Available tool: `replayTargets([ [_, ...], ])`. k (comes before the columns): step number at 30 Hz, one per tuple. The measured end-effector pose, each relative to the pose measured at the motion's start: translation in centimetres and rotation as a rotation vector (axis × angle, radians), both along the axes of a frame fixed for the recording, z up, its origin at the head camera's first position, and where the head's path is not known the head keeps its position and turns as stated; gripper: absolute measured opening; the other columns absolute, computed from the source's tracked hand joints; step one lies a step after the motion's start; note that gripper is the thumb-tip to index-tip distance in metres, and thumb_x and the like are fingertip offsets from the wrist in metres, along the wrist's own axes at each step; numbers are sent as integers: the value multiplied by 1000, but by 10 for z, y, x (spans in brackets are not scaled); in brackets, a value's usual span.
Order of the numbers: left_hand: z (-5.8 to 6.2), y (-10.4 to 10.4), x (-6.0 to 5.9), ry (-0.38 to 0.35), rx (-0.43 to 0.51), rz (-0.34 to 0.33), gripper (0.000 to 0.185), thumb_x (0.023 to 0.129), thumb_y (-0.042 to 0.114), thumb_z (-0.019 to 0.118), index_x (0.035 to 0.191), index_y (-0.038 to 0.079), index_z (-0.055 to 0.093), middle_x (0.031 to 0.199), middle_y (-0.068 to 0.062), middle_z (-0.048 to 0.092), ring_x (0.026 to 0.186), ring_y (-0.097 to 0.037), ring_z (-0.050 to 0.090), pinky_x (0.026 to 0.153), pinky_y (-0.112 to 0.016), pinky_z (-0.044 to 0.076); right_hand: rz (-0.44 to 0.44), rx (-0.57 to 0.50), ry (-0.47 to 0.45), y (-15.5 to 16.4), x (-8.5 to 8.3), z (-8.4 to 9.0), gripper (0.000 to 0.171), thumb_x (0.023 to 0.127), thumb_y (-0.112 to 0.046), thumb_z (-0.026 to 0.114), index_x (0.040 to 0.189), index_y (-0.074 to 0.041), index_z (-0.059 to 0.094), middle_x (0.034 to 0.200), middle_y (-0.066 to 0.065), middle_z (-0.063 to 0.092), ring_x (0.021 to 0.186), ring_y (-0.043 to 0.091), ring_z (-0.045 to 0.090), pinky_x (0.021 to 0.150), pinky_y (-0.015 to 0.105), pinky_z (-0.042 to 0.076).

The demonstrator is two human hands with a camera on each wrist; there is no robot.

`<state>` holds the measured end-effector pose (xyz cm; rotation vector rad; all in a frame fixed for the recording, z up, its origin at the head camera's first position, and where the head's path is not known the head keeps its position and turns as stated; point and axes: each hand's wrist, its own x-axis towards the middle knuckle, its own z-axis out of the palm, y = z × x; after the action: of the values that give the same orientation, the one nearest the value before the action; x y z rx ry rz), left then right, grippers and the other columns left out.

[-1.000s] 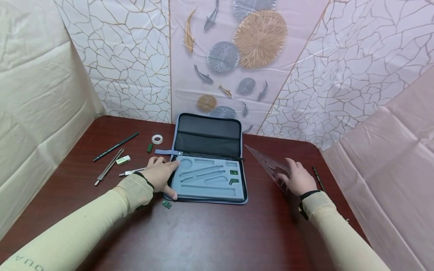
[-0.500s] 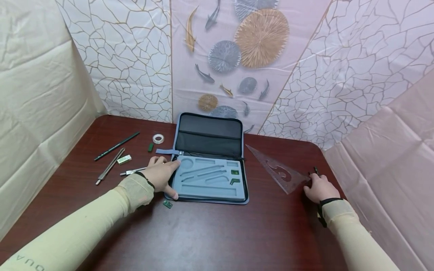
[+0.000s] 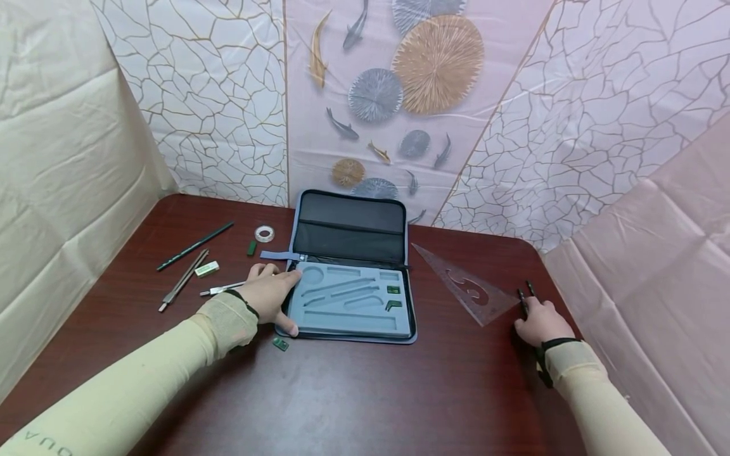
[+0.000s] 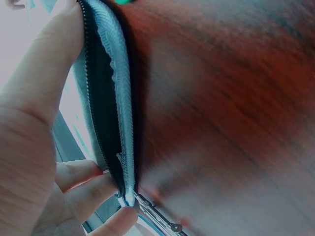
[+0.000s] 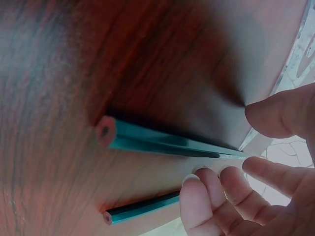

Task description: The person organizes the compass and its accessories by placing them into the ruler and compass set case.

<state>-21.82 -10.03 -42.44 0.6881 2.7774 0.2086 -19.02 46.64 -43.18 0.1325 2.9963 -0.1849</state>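
Observation:
An unzipped blue zip case (image 3: 350, 231) lies on the table with a light grey-blue moulded tray (image 3: 348, 327) inside. My left hand (image 3: 268, 297) rests on its left edge, fingers toward the back, thumb at the front corner; the left wrist view shows them along the zip (image 4: 88, 93). Far right, my right hand (image 3: 544, 324) is over two dark green pencils. In the right wrist view, the nearer pencil (image 5: 162, 141) lies between thumb and fingers, with the thumb apart from it; the fingers partly cover the other pencil (image 5: 142, 208). A transparent set square (image 3: 473, 288) lies beside the hand.
Left of the case lie a pencil (image 3: 194, 247), a metal compass (image 3: 184, 280), an eraser (image 3: 206, 269), a tape roll (image 3: 264, 234), a small green block (image 3: 251, 248) and another metal instrument (image 3: 219, 289). A small green piece (image 3: 281, 344) lies in front. Two green pieces sit in the tray.
My right hand has let go of the set square, which now lies flat, and has moved right to the pencils. My left hand has stayed on the case.

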Motion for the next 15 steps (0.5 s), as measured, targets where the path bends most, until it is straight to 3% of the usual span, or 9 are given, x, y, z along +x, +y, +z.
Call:
replayTargets([
  [8,-3,-1,-1,7,4,-6,121,60,69,78,151,7,30,148,-11,41,125,-36,35,102,-56,17,12,-3,-19,1,-1,-1,57,82,-18,56,126,15,42,101,41,52,92,51,55,75,60,44],
  [15,-1,-2,0,2,12,-4,121,60,68,79,152,7,29,149,-11,41,125,-36,35,103,-56,16,8,-13,2,2,0,-4,53,78,-10,60,120,15,42,93,35,58,85,47,59,73,57,45],
])
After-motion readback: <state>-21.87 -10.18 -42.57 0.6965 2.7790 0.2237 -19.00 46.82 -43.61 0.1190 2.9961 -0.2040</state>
